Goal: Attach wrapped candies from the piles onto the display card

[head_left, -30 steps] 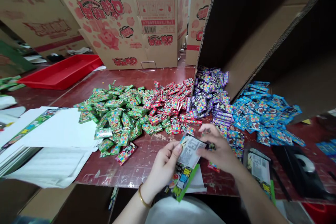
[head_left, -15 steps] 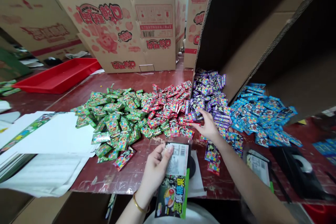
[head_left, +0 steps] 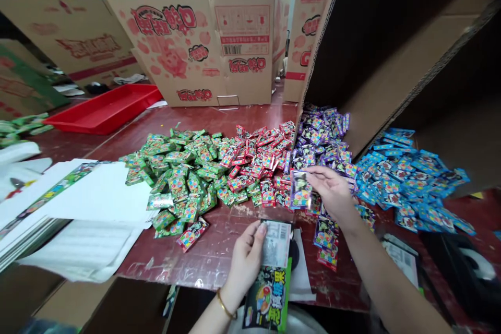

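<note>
My left hand point(head_left: 247, 255) is closed on a black and green printed bag point(head_left: 270, 292), its thumb across the pale upper panel with a barcode. Between the thumb and fingers of my right hand point(head_left: 332, 190) is a small purple candy packet point(head_left: 300, 190), held up over the table. Behind that hand lies a heap of purple packets point(head_left: 323, 128). A pile of red packets point(head_left: 258, 154) spreads to its left, and a larger pile of green packets point(head_left: 183, 167) lies farther left. Blue packets point(head_left: 410, 177) are heaped at the right.
Printed cardboard boxes point(head_left: 235, 26) stand at the back, and tall open cardboard point(head_left: 391, 83) rises at right. A red tray point(head_left: 105, 109) sits back left. White sheets point(head_left: 97, 193) lie at left, a black tape dispenser point(head_left: 450, 250) at right. The table's front edge is near me.
My right hand has lifted a purple packet off the pile and drawn it a little nearer. The left hand still grips the bag. The whole view has shifted slightly.
</note>
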`<state>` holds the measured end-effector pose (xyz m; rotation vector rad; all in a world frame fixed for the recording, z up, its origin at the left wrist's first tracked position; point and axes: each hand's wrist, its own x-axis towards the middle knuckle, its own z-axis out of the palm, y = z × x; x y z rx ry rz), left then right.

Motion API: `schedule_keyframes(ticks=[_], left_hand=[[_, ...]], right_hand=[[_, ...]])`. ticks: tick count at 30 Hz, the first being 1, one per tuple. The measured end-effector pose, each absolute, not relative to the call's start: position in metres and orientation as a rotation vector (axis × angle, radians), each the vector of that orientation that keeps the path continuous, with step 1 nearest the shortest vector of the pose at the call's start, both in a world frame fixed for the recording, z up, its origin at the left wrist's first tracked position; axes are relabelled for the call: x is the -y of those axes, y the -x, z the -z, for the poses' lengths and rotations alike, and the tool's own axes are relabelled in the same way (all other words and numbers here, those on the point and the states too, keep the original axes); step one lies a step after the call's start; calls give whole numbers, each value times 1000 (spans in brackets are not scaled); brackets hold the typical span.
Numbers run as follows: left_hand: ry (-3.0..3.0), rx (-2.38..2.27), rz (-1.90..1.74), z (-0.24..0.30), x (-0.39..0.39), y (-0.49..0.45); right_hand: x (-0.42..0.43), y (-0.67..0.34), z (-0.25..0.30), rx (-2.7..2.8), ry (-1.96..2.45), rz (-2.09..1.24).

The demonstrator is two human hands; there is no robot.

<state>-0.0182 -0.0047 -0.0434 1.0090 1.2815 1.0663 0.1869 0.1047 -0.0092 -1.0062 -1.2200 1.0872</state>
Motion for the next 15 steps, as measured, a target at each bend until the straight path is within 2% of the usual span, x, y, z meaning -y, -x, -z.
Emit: schedule_keyframes(ticks=[6, 10, 15], left_hand=[[-1078, -1210, -1066, 34, 13, 12], [-1117, -1220, -1054, 35, 18, 13], [-1174, -1228, -1033, 35, 19, 12]], right_hand=[[-98, -160, -13, 1936, 820, -1531], [-91, -159, -21, 2248, 769, -1341], [-86, -162, -32, 2344, 711, -1165]])
